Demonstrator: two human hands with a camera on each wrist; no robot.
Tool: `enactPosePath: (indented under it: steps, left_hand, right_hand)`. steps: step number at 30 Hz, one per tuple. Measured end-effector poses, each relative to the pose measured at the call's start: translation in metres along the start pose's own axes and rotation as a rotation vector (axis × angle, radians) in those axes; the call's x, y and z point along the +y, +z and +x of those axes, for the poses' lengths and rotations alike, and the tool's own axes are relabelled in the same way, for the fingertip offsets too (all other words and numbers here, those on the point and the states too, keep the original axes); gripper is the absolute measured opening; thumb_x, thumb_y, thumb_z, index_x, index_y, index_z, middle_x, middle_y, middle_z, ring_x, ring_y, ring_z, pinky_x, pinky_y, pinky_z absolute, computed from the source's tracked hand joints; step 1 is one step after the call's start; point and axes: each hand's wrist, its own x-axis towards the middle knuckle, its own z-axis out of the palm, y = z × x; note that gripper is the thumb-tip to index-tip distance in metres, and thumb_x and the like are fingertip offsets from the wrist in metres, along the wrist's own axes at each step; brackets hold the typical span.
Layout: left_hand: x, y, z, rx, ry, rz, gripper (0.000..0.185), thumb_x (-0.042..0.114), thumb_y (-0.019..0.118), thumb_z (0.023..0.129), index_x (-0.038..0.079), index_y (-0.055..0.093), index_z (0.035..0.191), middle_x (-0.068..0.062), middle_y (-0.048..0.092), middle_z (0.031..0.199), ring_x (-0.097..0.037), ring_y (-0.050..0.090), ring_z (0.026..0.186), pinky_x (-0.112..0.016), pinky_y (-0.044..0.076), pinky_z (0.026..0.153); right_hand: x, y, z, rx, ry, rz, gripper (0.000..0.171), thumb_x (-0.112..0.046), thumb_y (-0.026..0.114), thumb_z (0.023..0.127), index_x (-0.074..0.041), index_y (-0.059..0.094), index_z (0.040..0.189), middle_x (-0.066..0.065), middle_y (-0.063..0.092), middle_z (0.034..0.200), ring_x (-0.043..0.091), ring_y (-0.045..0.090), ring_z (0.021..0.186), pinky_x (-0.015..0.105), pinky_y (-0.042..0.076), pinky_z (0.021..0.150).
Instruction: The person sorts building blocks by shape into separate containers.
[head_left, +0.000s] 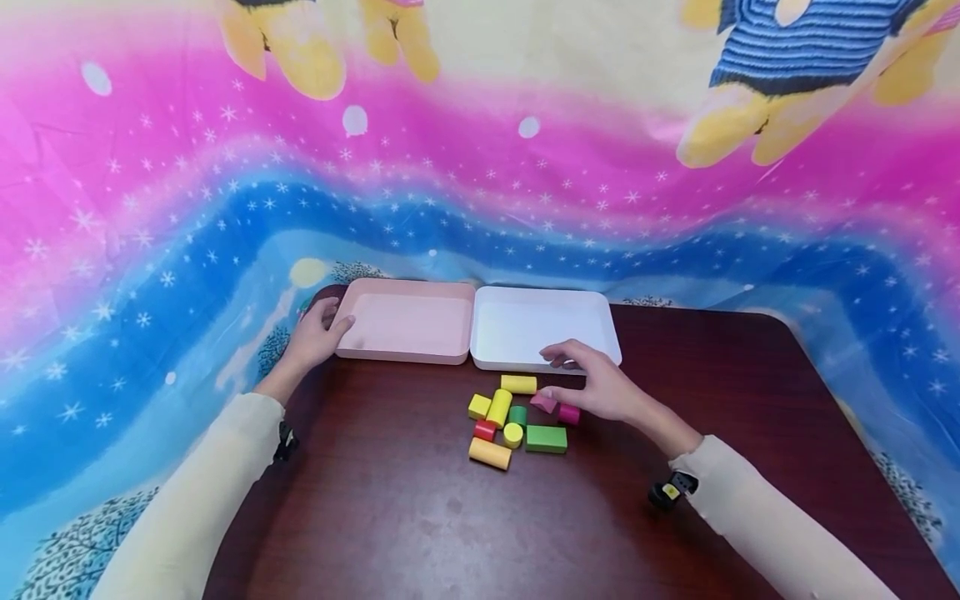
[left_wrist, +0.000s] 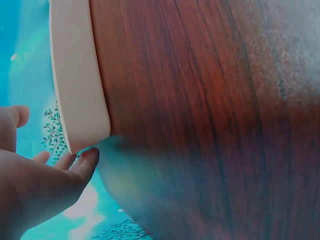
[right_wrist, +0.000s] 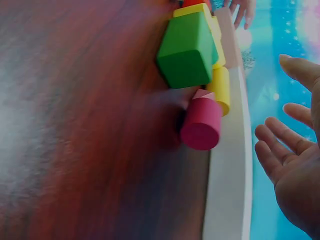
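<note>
My left hand (head_left: 315, 335) is at the left end of the pink tray (head_left: 405, 358). In the left wrist view, its fingers (left_wrist: 89, 162) reach the tray's corner, and the thumb stands apart from them. Above the blocks and the front edge of the white tray (head_left: 543, 312) hovers my right hand (head_left: 607, 385), fingers spread and holding nothing. Nearest to it are a pink triangular block (head_left: 543, 403) and a magenta cylinder (head_left: 569, 414). A green rectangular block (head_left: 546, 439) and a lying yellow cylinder (head_left: 518, 384) are close by.
The two trays stand side by side at the table's back edge. In the pile are also a yellow cube (head_left: 479, 407), a red block (head_left: 484, 430), a green cylinder (head_left: 517, 415) and several yellow cylinders. A patterned cloth (head_left: 450, 208) hangs behind the dark wooden table (head_left: 420, 525).
</note>
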Motion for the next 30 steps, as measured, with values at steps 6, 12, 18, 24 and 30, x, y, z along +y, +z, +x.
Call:
enactPosePath:
  steps: [6,12,18,24,30]
  left_hand:
    - [-0.010,0.001,0.002,-0.029,-0.090,-0.136,0.075,0.044,0.051,0.112,0.002,0.023,0.167,-0.028,0.034,0.166,-0.046,0.034,0.152,-0.064,0.033,0.122]
    - [-0.018,-0.001,0.003,-0.095,-0.121,-0.227,0.064,0.029,0.048,0.115,-0.001,0.025,0.166,-0.030,0.034,0.165,-0.045,0.039,0.149,-0.061,0.041,0.119]
    - [-0.025,-0.004,0.003,-0.142,-0.185,-0.353,0.056,0.018,0.041,0.115,-0.001,0.026,0.166,-0.030,0.032,0.165,-0.043,0.046,0.144,-0.056,0.047,0.115]
    - [-0.026,-0.005,0.003,-0.165,-0.212,-0.415,0.055,0.010,0.039,0.112,-0.004,0.027,0.164,-0.032,0.034,0.162,-0.046,0.046,0.144,-0.054,0.048,0.113]
    - [-0.027,-0.006,0.001,-0.132,-0.214,-0.416,0.054,0.008,0.040,0.111,-0.005,0.030,0.162,-0.032,0.039,0.159,-0.044,0.048,0.142,-0.053,0.046,0.116]
  right_hand:
    - [0.008,0.007,-0.008,0.021,-0.012,0.007,0.056,-0.025,0.087,0.091,-0.004,0.064,0.138,0.014,0.068,0.129,0.032,0.065,0.116,0.056,0.055,0.104]
    - [0.015,0.013,-0.012,0.020,0.027,0.014,0.054,-0.027,0.087,0.091,-0.005,0.066,0.136,0.012,0.069,0.127,0.027,0.066,0.115,0.053,0.056,0.103]
    - [0.020,0.017,-0.014,0.019,0.043,0.006,0.054,-0.031,0.088,0.090,-0.006,0.068,0.134,0.009,0.068,0.127,0.026,0.066,0.116,0.051,0.057,0.103]
    - [0.022,0.019,-0.014,0.041,0.032,-0.006,0.050,-0.025,0.089,0.089,-0.006,0.070,0.131,0.007,0.069,0.125,0.026,0.066,0.114,0.051,0.058,0.101]
    - [0.027,0.027,-0.013,0.027,0.023,-0.008,0.042,-0.027,0.087,0.091,-0.009,0.072,0.125,0.003,0.070,0.118,0.023,0.068,0.109,0.049,0.060,0.098]
